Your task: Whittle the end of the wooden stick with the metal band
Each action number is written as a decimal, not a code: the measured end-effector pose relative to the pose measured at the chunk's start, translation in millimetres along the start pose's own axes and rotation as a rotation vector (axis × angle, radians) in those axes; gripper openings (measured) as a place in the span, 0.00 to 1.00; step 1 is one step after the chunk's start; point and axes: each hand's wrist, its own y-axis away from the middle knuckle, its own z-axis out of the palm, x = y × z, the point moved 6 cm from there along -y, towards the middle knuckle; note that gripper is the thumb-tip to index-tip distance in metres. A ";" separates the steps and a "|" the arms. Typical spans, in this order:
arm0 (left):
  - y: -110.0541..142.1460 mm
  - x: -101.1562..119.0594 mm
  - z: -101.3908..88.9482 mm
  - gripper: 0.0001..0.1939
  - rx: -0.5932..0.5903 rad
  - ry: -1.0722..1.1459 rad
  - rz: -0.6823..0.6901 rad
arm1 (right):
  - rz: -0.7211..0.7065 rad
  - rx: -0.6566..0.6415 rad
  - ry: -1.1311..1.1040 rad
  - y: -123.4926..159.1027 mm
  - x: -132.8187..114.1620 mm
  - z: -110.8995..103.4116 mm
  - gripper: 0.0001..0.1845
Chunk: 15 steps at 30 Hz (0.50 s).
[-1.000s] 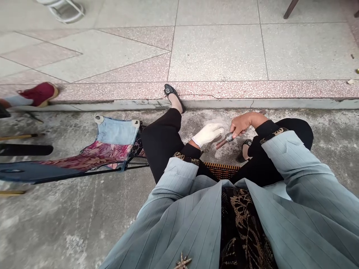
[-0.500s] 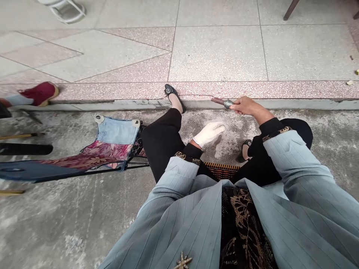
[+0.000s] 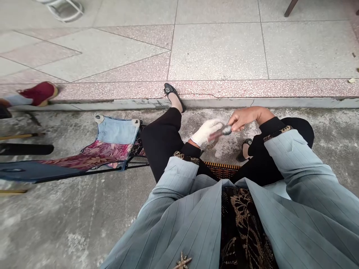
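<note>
My right hand [image 3: 243, 118] is bare and closed round the end of a short brown stick [image 3: 215, 135] with silvery wire [image 3: 226, 130] wound about it. The stick points down and left, its free end blurred by motion. Just left of it, my left hand [image 3: 205, 132] wears a white knitted glove, its fingers curled. Whether anything is inside those fingers is hidden. The stick overlaps the edge of the glove; I cannot tell if the two touch. Both hands are over the concrete between my knees.
A wicker seat edge [image 3: 221, 170] shows beneath me. To the left stands a folding chair [image 3: 117, 130] of denim and flowered cloth. Another person's red shoe [image 3: 40, 93] rests by the tiled step [image 3: 218, 52]. A white stool [image 3: 66, 9] stands farther back.
My right hand has swung the wire-wound stick down and left, from the step's edge to beside the gloved hand. My left hand has hardly moved.
</note>
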 end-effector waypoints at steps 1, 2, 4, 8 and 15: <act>-0.3 -2.6 0.1 0.21 0.028 0.082 -0.026 | -0.083 0.110 -0.064 4.6 -6.9 -8.7 0.16; -0.4 -4.2 2.1 0.21 0.026 0.151 -0.046 | -0.141 0.241 -0.120 9.5 -10.9 -18.9 0.15; -0.1 -3.9 6.9 0.21 0.001 0.245 -0.065 | -0.181 0.525 -0.205 18.4 -10.2 -39.5 0.16; 1.6 4.8 12.6 0.19 -0.055 0.243 -0.048 | 0.060 0.824 -0.081 19.9 9.1 -59.0 0.16; 4.7 13.2 6.2 0.19 -0.051 -0.133 -0.019 | 0.475 0.530 0.470 2.6 27.1 -47.6 0.16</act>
